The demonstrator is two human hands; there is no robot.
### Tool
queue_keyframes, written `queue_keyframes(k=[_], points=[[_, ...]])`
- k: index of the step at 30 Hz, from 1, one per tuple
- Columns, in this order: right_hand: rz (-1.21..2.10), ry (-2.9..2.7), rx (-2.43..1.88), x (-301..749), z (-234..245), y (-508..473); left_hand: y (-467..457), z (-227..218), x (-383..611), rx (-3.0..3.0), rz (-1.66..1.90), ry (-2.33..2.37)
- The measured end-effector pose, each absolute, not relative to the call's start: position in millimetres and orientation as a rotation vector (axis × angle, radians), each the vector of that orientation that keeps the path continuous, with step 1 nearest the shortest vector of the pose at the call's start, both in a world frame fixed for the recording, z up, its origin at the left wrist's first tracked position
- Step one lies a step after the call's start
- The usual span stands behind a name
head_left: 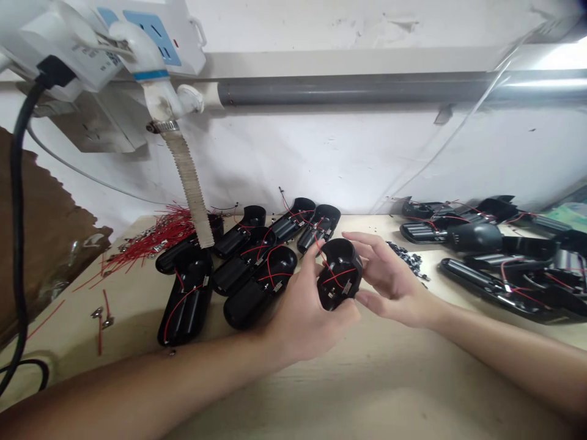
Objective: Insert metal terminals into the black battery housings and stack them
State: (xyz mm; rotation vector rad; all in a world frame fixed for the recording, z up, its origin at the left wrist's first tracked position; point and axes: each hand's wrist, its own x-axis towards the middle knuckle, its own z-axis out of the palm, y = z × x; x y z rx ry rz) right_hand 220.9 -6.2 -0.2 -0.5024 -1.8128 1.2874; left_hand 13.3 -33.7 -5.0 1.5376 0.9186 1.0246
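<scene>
My left hand (300,321) and my right hand (389,278) hold a black plastic battery-holder shell (339,275) between them, its hollow side facing me. Thin red wires (337,278) cross that hollow. The left fingers wrap its left side, while the right fingertips and thumb press on its right edge. Just left of my left hand lie several similar black shells (259,287) with red wires, some overlapping. The underside of the held shell is hidden.
A pile of red wires with metal terminals (156,238) lies at the left, and a small heap of black parts (408,256) sits near my right hand. More wired shells (499,263) crowd the right end of the wooden table (367,391). A power strip (156,36), black cable (17,201) and grey pipe (348,88) run above.
</scene>
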Motion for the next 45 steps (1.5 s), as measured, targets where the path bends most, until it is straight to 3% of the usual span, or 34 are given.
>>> queue_keyframes(k=[19, 45], points=[[0.959, -1.996, -0.556, 229.9, -15.9, -4.7, -30.4, -0.5, 6.2, 1.893, 0.889, 1.127], [1.016, -2.005, -0.543, 231.9, -11.2, -5.9, -30.0, -10.0, 3.8, 1.803, 0.927, 1.01]])
